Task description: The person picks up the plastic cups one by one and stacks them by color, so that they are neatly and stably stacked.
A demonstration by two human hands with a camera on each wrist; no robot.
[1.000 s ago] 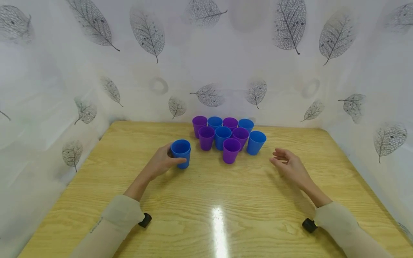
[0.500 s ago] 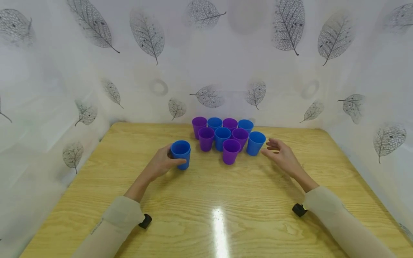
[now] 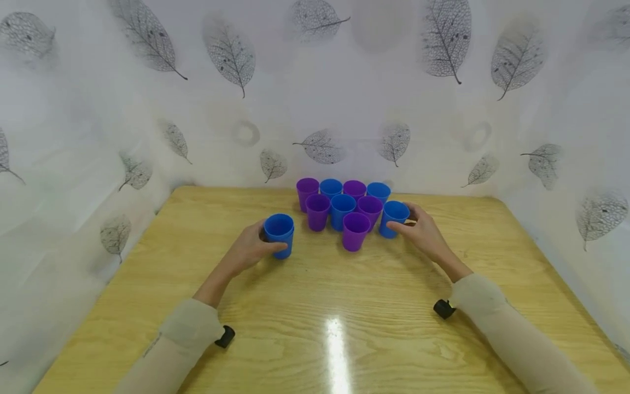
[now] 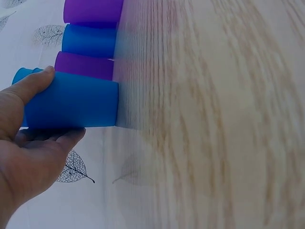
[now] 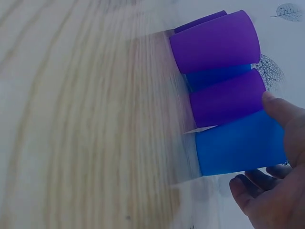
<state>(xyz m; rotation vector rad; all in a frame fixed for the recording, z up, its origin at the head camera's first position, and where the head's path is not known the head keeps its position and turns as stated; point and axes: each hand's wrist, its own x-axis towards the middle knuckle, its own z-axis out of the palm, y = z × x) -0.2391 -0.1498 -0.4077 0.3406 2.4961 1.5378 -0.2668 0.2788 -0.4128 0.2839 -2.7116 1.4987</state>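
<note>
My left hand [image 3: 250, 249] grips two nested blue cups [image 3: 279, 235], thumb on the near side and fingers behind; the left wrist view shows the blue stack [image 4: 86, 100] between thumb and fingers. At the right end of the cup group, my right hand [image 3: 424, 232] is round a single blue cup [image 3: 392, 221]. The right wrist view has that blue cup [image 5: 238, 145] upright on the table, thumb at its rim and fingers [image 5: 248, 191] along its other side.
Several purple and blue cups stand upright in rows at the back middle of the wooden table [image 3: 275, 317], with one purple cup [image 3: 354, 235] in front. A leaf-patterned sheet [image 3: 344, 98] rises behind the table.
My right hand has moved left and reached round the right-hand blue cup. The left hand stays in place with its blue stack.
</note>
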